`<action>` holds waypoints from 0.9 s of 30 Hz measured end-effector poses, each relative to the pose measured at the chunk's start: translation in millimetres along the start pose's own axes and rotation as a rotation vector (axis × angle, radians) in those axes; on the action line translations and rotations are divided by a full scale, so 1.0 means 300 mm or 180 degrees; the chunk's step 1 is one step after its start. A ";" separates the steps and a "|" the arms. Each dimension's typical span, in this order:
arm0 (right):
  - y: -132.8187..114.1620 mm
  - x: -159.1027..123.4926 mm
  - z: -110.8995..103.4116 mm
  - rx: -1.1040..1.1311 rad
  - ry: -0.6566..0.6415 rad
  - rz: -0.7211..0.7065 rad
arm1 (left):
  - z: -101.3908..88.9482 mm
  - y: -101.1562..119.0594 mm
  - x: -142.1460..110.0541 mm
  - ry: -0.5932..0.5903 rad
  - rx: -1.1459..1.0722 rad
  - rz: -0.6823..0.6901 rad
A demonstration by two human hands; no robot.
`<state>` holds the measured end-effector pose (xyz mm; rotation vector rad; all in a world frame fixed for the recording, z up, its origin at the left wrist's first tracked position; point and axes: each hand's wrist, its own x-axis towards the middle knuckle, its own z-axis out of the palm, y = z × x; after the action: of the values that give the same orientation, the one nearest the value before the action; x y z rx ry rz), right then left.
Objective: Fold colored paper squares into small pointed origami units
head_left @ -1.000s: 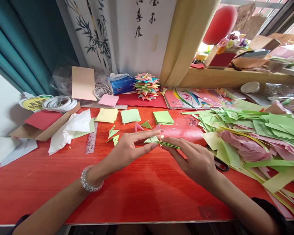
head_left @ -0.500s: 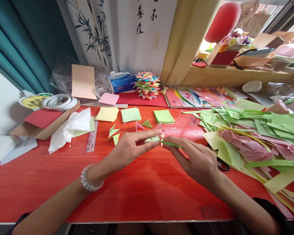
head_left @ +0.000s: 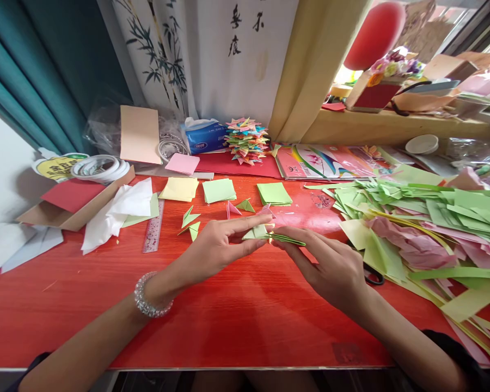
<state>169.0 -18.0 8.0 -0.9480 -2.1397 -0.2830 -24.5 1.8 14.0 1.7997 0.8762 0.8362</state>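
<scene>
My left hand [head_left: 218, 242], with a beaded bracelet [head_left: 150, 295] on the wrist, pinches the left end of a folded green paper piece [head_left: 255, 232] between thumb and fingers. My right hand [head_left: 330, 261] grips the piece's layered right end [head_left: 288, 238]. Both hands hold it above the red table [head_left: 228, 310]. Just beyond the fingers lie small folded papers: a pink one [head_left: 231, 209] and an olive-green one [head_left: 245, 205]. Other folded green pieces [head_left: 190, 223] rest left of them. Fingertips partly hide the held piece.
Square paper stacks in yellow [head_left: 178, 189], pale green [head_left: 219, 190] and green [head_left: 274, 194] line the table's back. A ruler [head_left: 153, 227] and cardboard tray [head_left: 77, 215] are left. Paper strips [head_left: 433, 212] heap at right, near a black handle [head_left: 373, 274]. A spiky folded-paper model [head_left: 247, 140] stands behind.
The view has shifted slightly. Both hands keep their hold on the folded green paper, and its left part shows a little more between the fingers.
</scene>
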 end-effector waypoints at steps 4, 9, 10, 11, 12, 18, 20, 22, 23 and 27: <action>-0.002 0.001 -0.002 0.0009 -0.0020 0.0012 | -0.001 0.000 0.000 -0.0051 -0.0003 0.0047; -0.006 0.007 -0.009 0.0004 -0.0005 -0.0007 | -0.004 -0.004 0.003 -0.0043 -0.0046 0.0096; -0.006 0.008 -0.011 0.0022 -0.0015 -0.0030 | -0.004 -0.005 0.004 -0.0042 -0.0055 0.0097; -0.005 0.008 -0.012 0.0047 -0.0021 -0.0056 | -0.005 -0.005 0.004 -0.0034 -0.0048 0.0099; -0.004 0.008 -0.014 0.0076 -0.0022 -0.0082 | -0.006 -0.005 0.004 -0.0014 -0.0022 0.0112; -0.001 0.003 -0.018 0.0088 -0.0015 -0.0169 | -0.009 -0.008 0.006 0.0090 0.0273 0.0273; -0.003 0.002 -0.020 0.0080 -0.0009 -0.0166 | -0.012 -0.010 0.006 0.0074 0.0364 0.0312; -0.005 0.003 -0.023 0.0109 -0.0014 -0.0139 | -0.015 -0.012 0.005 0.0055 0.0476 0.0373; -0.007 0.004 -0.025 0.0129 -0.0021 -0.0115 | -0.016 -0.012 0.005 0.0050 0.0532 0.0408; -0.011 0.007 -0.029 0.0291 -0.0115 -0.0034 | -0.017 -0.013 0.003 0.0053 0.0724 0.0572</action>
<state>170.5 -23.2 15.7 -0.8957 -2.1719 -0.1726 -29.1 6.2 12.3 2.0971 0.8571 0.8945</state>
